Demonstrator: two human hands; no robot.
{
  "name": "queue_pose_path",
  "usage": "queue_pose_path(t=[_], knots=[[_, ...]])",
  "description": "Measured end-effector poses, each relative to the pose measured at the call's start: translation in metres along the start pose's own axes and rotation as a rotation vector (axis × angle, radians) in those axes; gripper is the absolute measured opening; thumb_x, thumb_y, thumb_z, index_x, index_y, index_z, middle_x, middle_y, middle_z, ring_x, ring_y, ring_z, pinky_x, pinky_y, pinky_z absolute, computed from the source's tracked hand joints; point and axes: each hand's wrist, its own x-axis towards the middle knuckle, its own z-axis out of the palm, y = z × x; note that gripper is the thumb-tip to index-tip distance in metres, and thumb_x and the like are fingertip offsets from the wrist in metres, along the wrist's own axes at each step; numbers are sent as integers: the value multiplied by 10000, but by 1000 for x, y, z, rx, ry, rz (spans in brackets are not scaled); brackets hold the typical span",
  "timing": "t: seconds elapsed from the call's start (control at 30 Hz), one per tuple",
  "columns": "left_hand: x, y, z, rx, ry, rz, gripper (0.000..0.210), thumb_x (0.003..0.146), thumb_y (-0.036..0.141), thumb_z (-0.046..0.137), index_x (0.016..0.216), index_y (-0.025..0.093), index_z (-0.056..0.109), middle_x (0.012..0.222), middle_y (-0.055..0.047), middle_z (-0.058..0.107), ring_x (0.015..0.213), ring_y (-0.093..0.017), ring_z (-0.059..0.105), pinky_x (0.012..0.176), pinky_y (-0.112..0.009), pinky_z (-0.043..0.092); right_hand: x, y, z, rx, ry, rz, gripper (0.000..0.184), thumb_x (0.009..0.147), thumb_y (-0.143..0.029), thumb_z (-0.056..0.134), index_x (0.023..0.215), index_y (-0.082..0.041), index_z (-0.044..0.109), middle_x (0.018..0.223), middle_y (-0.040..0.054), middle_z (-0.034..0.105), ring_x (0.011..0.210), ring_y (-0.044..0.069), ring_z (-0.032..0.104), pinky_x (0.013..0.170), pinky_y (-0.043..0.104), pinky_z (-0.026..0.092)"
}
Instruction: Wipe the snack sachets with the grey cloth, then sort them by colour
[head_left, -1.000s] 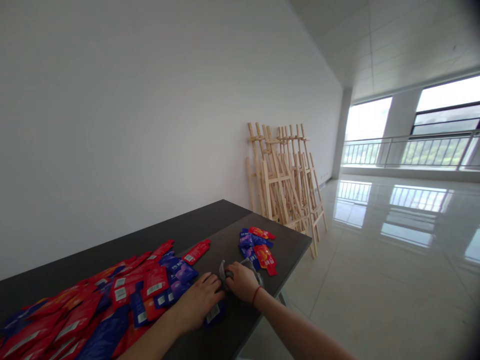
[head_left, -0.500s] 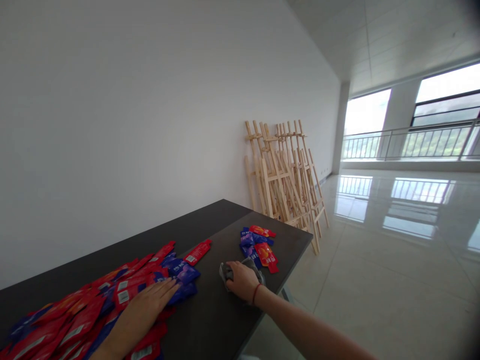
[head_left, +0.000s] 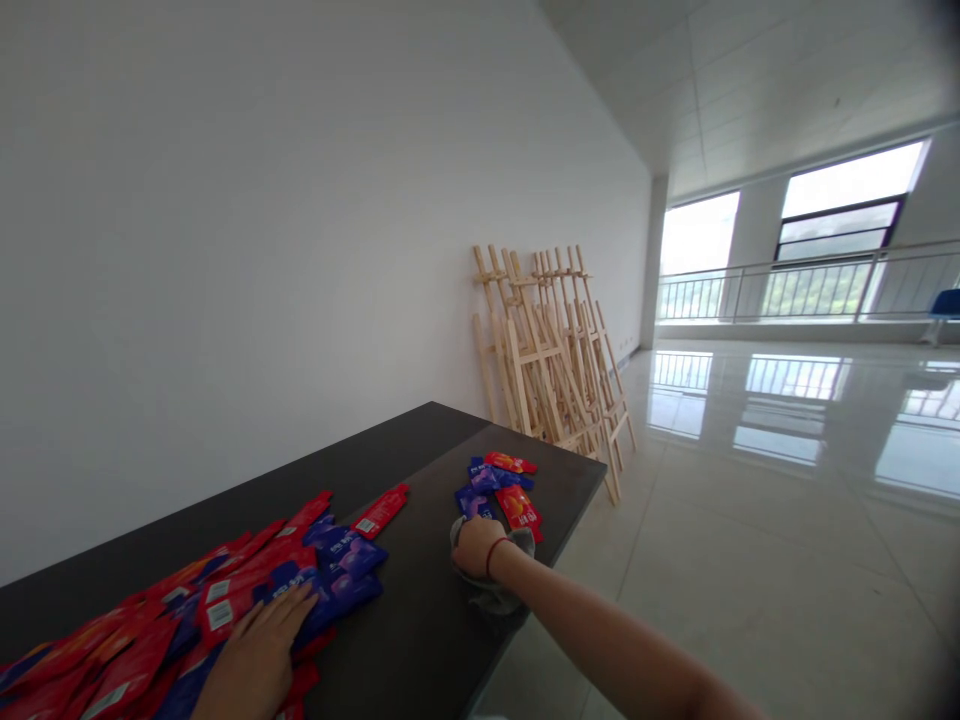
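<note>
Right hand [head_left: 477,548] clutches grey cloth [head_left: 492,600]; left hand [head_left: 259,645], laid flat, touches pouch heap [head_left: 232,592] left of cloth; contents hidden.

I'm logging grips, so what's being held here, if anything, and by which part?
The right hand holds a gray cloth, apparently near its middle. The left hand lies over the pouches; no grip shows.

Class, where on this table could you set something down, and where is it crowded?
Bare tabletop shows between the large pouch pile and the gray cloth, and behind the lone red pouch. Crowded: the pile under the left hand and the small pouch cluster beyond the right hand.
</note>
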Motion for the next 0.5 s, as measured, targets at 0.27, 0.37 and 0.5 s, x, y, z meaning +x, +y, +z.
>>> queue_pose_path(t=[0.27,0.37,0.5], knots=[[4,77,9,-62,16,110,591,741,92,364,1279,219,575,1371,-44,569,1254,-211,536,1070,-398,436,-32,-36,5,28,-180,-410,329,792,-353,570,1063,-186,654,1143,101,665,946,245,672,717,327,536],[11,100,9,-42,-57,81,683,689,39,378,1343,194,500,1444,-57,492,1327,-209,455,1105,-413,387,-36,-23,-5,44,-130,-484,290,785,-330,578,1030,-191,647,1100,82,665,932,231,664,693,297,507],[28,115,-3,40,-108,112,707,673,28,418,1363,179,466,1448,-83,484,1368,-241,395,1164,-511,241,-33,0,-22,95,145,-191,253,820,-283,535,1022,-156,621,1088,101,640,952,225,635,762,299,473]])
